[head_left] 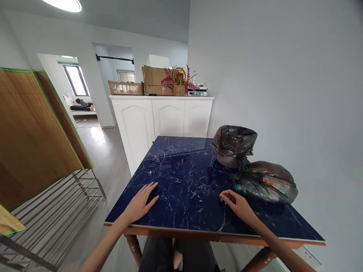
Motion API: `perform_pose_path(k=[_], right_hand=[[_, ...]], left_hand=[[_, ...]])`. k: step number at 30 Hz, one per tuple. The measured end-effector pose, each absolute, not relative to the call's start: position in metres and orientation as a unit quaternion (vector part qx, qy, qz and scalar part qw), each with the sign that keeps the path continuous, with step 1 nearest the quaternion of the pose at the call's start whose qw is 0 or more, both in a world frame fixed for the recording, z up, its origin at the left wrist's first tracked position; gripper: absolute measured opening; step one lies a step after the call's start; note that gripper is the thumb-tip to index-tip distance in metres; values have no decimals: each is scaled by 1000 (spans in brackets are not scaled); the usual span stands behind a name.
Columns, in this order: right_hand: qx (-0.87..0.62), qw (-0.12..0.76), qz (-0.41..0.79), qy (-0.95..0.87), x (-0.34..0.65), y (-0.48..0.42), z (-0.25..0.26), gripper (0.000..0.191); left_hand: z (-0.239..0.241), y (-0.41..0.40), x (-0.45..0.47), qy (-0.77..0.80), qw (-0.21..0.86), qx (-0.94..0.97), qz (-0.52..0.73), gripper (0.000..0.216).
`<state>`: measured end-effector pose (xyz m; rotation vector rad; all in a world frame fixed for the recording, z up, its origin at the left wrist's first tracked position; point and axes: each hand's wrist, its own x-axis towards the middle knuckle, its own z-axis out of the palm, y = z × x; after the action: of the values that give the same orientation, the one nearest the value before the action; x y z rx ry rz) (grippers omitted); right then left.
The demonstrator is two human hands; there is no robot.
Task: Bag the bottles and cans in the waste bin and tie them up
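Note:
My left hand (139, 203) lies palm down on the dark blue marble-patterned table (181, 170), fingers stretched out and thumb apart, with nothing in it. On the right side of the same tabletop rests my right hand (237, 206), its fingers curled in and the tips close to the thumb; I see nothing held there. Just beyond that hand sits a knotted, filled black plastic bag (268, 183), apart from the fingers, with colourful contents showing through. Behind it stands a grey bin (228, 161) lined with a black bin bag (235, 139) folded over its rim.
A white cabinet (168, 113) stands past the table, bearing cardboard boxes (157, 80) and a flower basket (178, 90). To the left is a metal rack (70, 211) with a brown woven mat (34, 128). A wall borders the right. Someone lies on a bed (82, 105) in a far room.

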<state>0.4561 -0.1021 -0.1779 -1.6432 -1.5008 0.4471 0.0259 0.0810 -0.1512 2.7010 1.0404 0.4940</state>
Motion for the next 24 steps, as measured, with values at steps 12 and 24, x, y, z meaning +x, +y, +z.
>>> perform_pose_path(k=[12,24], right_hand=[[-672,463,186,-547,459,-105,-195,53],[-685,441,143,-562,467,-108,-183,48]], left_hand=[[-157,83,25,340,113,912,199,64],[-163,87,23,339,106,911,211,62]])
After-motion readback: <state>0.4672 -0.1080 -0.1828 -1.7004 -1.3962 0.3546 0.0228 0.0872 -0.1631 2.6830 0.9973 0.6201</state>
